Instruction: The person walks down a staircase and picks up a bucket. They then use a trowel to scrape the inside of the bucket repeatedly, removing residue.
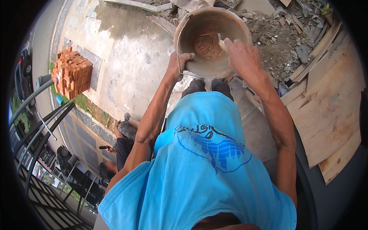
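Observation:
A worn bucket, smeared with dried grey mortar, is tilted so that its open mouth faces me. Reddish marks or residue show on its bottom. My left hand grips the near left side of the rim, thumb over the edge, beside the thin wire handle. My right hand is closed around the pale handle of a trowel at the bucket's right side. The trowel's thin blade appears edge-on inside the bucket mouth.
Stacked red bricks stand on the pavement to the left. Rubble lies at the far right, with plywood sheets nearer. A seated person holds a dark phone-like object at my left, near metal railings.

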Motion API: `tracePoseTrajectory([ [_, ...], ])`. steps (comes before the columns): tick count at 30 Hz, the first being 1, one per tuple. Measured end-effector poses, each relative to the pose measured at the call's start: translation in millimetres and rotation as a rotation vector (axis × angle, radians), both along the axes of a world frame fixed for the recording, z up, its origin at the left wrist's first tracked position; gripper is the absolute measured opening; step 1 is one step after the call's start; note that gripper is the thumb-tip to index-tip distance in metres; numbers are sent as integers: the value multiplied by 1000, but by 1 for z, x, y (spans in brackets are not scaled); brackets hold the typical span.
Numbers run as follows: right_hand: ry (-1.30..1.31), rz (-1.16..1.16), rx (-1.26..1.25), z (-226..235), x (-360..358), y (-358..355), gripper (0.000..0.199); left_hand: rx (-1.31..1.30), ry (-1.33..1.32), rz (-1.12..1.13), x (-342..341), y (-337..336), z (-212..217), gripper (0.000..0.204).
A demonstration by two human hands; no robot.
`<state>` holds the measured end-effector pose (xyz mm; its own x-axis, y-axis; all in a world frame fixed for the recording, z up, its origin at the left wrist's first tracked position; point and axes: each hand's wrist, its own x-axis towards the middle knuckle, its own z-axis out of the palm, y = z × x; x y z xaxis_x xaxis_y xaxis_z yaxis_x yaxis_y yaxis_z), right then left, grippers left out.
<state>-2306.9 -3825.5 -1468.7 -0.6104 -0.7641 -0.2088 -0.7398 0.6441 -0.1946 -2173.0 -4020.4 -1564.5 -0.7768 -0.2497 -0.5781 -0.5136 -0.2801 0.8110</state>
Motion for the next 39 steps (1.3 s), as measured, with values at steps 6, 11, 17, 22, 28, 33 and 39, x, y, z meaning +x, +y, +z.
tracePoseTrajectory([
  [6, -16, -1, 47, -15, 6, -7, 33, -61, 97, 41, 7, 3, -11, 32],
  [11, -175, 119, 63, -6, 14, -3, 27, -133, 83, 33, 18, -8, -20, 36],
  [17, -65, -30, -60, 0, 13, -5, 22, -168, 92, 62, 11, -11, -11, 31],
  [22, -164, -53, 107, -3, 5, -13, 41, -210, 86, -8, 15, -11, -5, 34],
  [28, -278, -14, 52, 9, 6, -4, 43, -166, 111, 152, 16, -7, -10, 28],
  [33, -55, -70, -139, -7, 2, -9, 16, -181, 98, 120, 13, -8, -11, 27],
  [39, -277, 15, 183, 1, 3, -9, 50, -275, 99, 28, 17, -13, -10, 31],
])
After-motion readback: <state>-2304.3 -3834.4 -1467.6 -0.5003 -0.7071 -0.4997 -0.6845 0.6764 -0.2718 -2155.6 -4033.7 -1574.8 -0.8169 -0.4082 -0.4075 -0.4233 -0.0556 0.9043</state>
